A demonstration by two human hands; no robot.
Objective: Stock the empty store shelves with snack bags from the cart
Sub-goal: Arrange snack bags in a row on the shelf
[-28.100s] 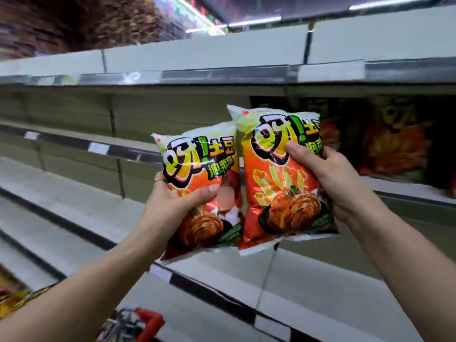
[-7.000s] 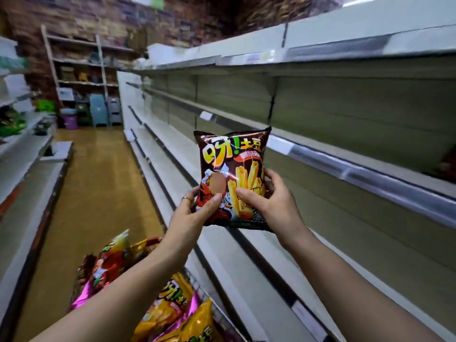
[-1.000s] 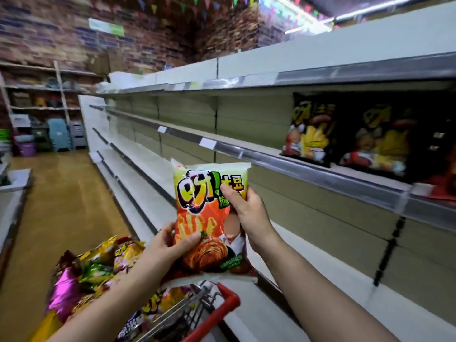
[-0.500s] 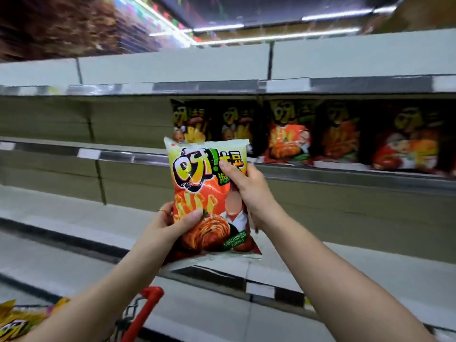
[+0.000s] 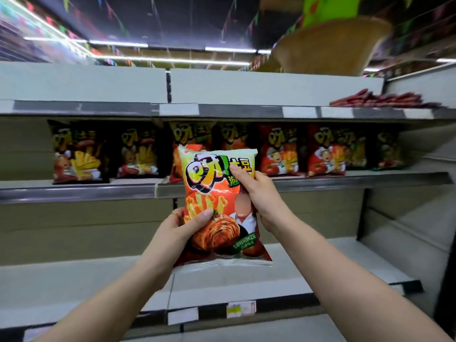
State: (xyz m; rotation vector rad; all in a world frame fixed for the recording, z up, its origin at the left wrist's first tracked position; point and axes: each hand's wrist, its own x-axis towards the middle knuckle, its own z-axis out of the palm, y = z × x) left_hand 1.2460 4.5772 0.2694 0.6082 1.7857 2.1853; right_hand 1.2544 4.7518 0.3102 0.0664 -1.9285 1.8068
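I hold one orange and pale-green snack bag upright in front of the middle shelf. My left hand grips its lower left side, thumb across the front. My right hand pinches its upper right part. Behind the bag, a row of several snack bags stands on that shelf: dark brown ones at the left, orange ones partly hidden behind my bag, red ones to the right and a green one at the far right. The cart is out of view.
Flat red packets lie on the top shelf at the right. The lower shelf below my arms is bare, with price tags on its front rail. A woven basket sits high at the right.
The view has swung right and up, so the cart handle has left the frame and the stocked shelf is centred. Both hands have lifted the bag closer to that shelf's row.
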